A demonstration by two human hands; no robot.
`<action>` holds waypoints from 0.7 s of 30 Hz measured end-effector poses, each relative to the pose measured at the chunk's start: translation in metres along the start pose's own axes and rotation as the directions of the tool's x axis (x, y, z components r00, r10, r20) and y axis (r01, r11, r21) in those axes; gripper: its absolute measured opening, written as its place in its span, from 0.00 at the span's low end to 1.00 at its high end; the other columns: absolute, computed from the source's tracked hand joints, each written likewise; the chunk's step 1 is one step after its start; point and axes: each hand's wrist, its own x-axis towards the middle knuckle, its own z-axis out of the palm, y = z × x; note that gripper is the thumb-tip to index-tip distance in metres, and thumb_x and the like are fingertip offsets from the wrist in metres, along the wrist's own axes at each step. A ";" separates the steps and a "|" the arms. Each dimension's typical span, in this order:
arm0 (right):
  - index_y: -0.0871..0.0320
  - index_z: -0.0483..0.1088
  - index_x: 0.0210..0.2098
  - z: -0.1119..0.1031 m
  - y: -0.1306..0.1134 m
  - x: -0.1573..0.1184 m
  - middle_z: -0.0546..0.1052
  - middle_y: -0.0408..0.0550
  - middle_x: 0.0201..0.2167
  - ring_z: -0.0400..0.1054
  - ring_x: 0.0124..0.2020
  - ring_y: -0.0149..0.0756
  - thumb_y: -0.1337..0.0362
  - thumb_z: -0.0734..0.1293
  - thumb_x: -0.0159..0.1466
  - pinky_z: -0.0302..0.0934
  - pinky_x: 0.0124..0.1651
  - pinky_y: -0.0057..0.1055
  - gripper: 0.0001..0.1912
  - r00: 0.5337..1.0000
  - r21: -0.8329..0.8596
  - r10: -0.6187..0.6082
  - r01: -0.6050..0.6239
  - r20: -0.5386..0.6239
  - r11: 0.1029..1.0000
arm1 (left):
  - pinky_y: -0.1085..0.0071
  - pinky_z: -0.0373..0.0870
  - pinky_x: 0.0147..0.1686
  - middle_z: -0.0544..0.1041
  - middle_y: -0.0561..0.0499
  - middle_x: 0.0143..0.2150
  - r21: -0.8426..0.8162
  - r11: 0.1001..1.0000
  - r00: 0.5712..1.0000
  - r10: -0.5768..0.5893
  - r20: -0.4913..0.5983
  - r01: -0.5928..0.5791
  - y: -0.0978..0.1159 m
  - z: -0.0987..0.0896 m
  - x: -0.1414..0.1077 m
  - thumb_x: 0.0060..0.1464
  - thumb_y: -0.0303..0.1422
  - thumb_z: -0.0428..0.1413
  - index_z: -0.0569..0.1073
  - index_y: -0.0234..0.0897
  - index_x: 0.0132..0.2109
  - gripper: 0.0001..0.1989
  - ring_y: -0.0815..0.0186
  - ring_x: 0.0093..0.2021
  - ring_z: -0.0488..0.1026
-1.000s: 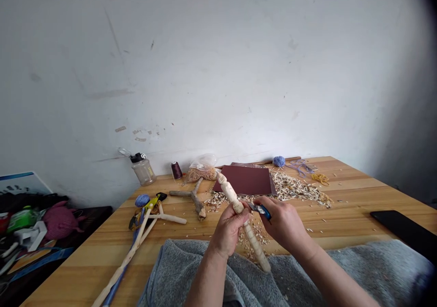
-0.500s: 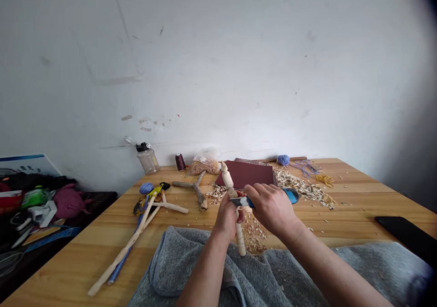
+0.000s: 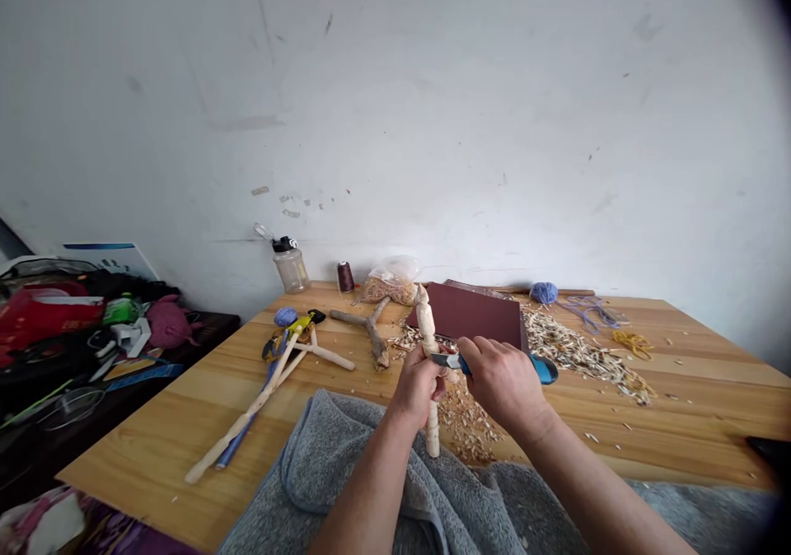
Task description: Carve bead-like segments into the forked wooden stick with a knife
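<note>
One left hand (image 3: 417, 386): closed around a pale, knobbly carved wooden stick (image 3: 431, 423), upright above the table (image 3: 142, 448).
One right hand (image 3: 503, 382): gripping a blue-handled knife (image 3: 462, 364), steel blade against the stick.
Many curled wood shavings (image 3: 581, 353): heaped further right.

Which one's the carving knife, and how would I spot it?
Look at the wooden table, just beyond the grey towel. There the right hand grips a small knife, its blue handle poking past the fingers, its short blade against the pale carved stick in the left hand.
</note>
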 end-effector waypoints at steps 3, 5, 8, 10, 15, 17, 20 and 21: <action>0.55 0.65 0.32 -0.001 0.000 0.000 0.71 0.42 0.27 0.63 0.26 0.32 0.68 0.59 0.60 0.41 0.30 0.31 0.04 1.000 -0.004 0.009 -0.009 0.014 1.000 | 0.79 0.44 0.11 0.68 0.56 0.22 0.024 1.000 1.000 -0.012 -0.003 0.012 0.001 0.002 -0.002 0.39 0.30 0.53 0.69 0.34 0.31 0.08 0.78 0.14 0.54; 0.55 0.65 0.32 -0.001 -0.001 -0.001 0.71 0.43 0.27 0.63 0.26 0.32 0.68 0.59 0.60 0.41 0.29 0.31 0.04 1.000 -0.009 0.014 -0.014 0.015 1.000 | 0.80 0.44 0.11 0.69 0.55 0.23 0.039 0.999 1.000 -0.010 -0.003 0.010 0.001 0.003 -0.003 0.38 0.29 0.53 0.69 0.35 0.31 0.08 0.79 0.14 0.54; 0.55 0.64 0.32 -0.002 -0.002 -0.002 0.71 0.42 0.27 0.64 0.26 0.32 0.69 0.60 0.59 0.41 0.29 0.31 0.03 1.000 -0.012 0.017 -0.016 0.018 1.000 | 0.80 0.44 0.11 0.68 0.56 0.24 0.060 0.998 1.000 0.006 -0.001 -0.006 -0.001 0.004 -0.005 0.39 0.29 0.53 0.68 0.35 0.31 0.07 0.79 0.14 0.53; 0.55 0.64 0.32 -0.003 -0.002 -0.003 0.71 0.42 0.27 0.64 0.27 0.32 0.69 0.60 0.59 0.41 0.29 0.31 0.03 1.000 -0.011 0.021 -0.021 0.022 1.000 | 0.80 0.44 0.11 0.68 0.56 0.24 0.075 0.997 1.000 0.016 0.008 -0.016 -0.002 0.005 -0.005 0.39 0.29 0.52 0.68 0.35 0.30 0.07 0.79 0.14 0.52; 0.55 0.64 0.32 -0.005 -0.003 -0.003 0.71 0.43 0.27 0.65 0.27 0.33 0.68 0.60 0.60 0.41 0.28 0.31 0.04 0.999 -0.008 0.036 -0.036 0.032 0.999 | 0.79 0.45 0.11 0.66 0.57 0.24 0.107 0.994 0.999 0.031 0.038 -0.035 -0.004 0.004 -0.005 0.39 0.28 0.52 0.66 0.35 0.29 0.05 0.79 0.14 0.52; 0.55 0.64 0.32 -0.007 -0.003 -0.003 0.71 0.43 0.27 0.65 0.27 0.33 0.68 0.59 0.60 0.41 0.28 0.30 0.04 0.998 -0.008 0.039 -0.039 0.043 0.999 | 0.79 0.46 0.11 0.64 0.58 0.23 0.111 0.993 0.999 0.030 0.036 -0.034 -0.004 0.004 -0.006 0.39 0.28 0.52 0.65 0.36 0.29 0.05 0.79 0.13 0.52; 0.54 0.64 0.33 -0.009 -0.003 -0.003 0.71 0.43 0.27 0.65 0.27 0.32 0.69 0.59 0.60 0.41 0.28 0.30 0.05 0.997 -0.008 0.044 -0.043 0.065 0.999 | 0.79 0.46 0.11 0.60 0.59 0.21 0.131 0.991 0.999 0.023 0.040 -0.028 -0.004 0.003 -0.006 0.40 0.29 0.51 0.65 0.37 0.29 0.04 0.79 0.13 0.52; 0.54 0.64 0.34 -0.009 -0.004 -0.003 0.71 0.43 0.28 0.65 0.27 0.32 0.69 0.58 0.60 0.42 0.28 0.30 0.06 0.996 -0.007 0.046 -0.046 0.073 0.999 | 0.79 0.46 0.11 0.60 0.59 0.20 0.145 0.989 0.999 0.026 0.043 -0.032 -0.004 0.002 -0.006 0.41 0.29 0.51 0.64 0.37 0.29 0.04 0.79 0.13 0.51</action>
